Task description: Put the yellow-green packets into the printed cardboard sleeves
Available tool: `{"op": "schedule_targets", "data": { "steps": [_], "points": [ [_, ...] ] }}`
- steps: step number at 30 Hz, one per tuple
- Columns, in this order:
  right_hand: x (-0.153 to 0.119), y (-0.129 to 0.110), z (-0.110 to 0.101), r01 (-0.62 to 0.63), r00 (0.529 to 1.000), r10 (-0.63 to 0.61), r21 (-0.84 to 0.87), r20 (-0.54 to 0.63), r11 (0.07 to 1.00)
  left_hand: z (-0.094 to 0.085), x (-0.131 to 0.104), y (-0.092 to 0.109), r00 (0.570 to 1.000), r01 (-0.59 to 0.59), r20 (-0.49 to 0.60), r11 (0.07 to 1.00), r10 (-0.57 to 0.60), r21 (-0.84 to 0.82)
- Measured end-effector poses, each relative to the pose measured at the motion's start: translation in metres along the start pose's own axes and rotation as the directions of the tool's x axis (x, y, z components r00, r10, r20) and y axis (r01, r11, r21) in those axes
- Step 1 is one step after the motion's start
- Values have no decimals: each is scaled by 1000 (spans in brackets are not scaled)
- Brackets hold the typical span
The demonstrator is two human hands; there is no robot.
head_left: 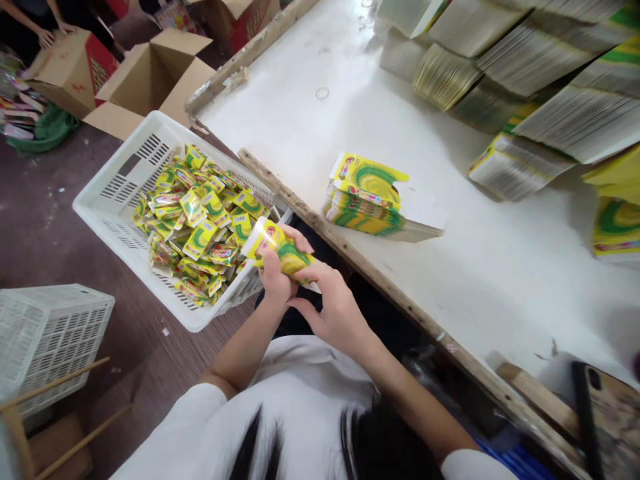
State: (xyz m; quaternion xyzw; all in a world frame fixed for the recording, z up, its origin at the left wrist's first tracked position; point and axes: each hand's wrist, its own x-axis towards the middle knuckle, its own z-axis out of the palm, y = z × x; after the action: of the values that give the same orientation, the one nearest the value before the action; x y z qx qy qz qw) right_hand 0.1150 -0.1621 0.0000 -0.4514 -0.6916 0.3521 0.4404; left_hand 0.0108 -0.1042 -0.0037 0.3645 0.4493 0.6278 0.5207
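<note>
Between my two hands, just off the table's edge, is a small yellow and green cardboard box [267,237] with a white end flap. My left hand [277,277] wraps round it, thumb on top and fingertips on the far side. My right hand [330,300] grips its near end with thumb and fingers. Beyond them on the table lies a stack of flat printed cartons [370,183], the same yellow and green. To the left of my hands stands a white plastic crate [113,230], holding a heap of similar small boxes [200,227].
Bundles of flat cartons [530,50] are piled on the white table [465,287]. A phone [607,417] lies at its near right. On the floor are an open cardboard box [140,83] and a white basket [55,340]. Another person's hands [50,33] touch a box.
</note>
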Motion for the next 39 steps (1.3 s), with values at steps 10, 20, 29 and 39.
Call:
{"op": "schedule_targets", "data": {
  "steps": [10, 20, 29, 39],
  "points": [
    [8, 19, -3, -242, 951, 289, 320, -111, 916, -20, -6, -17, 973, 81, 208, 991, -102, 103],
    [11, 16, -11, -211, 969, 244, 411, -29, 887, -13, -11, -2, 977, -26, 213, 993, 1, 116],
    [9, 14, -17, -251, 941, 309, 328, -140, 911, -22, -14, -18, 998, 5, -67, 968, 12, 251],
    [6, 15, -59, 31, 983, -102, -408, -154, 912, -38, -2, 46, 942, -318, 49, 838, 332, 443]
  ]
}}
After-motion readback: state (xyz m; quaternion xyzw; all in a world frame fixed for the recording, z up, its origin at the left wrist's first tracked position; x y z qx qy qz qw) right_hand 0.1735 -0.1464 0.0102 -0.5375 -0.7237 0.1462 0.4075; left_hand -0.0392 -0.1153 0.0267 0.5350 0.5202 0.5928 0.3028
